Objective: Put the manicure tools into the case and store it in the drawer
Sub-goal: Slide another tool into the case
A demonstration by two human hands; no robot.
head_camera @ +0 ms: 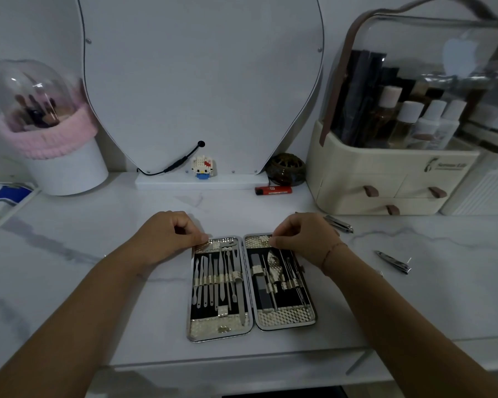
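case (285, 318) lies open flat on the table (98, 225), long axis pointing away from the person. left hand (167, 231) and right hand (302, 234), fingers curled, each pinch its far edge. clipper (338, 224) and second clipper (393, 262) lie loose right of the case, nearer the right hand.

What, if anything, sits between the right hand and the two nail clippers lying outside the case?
Nothing visible. The right hand pinches the open manicure case at its top edge. The nearer nail clipper lies right beside the hand and the farther nail clipper out to the right, both on bare marble tabletop.
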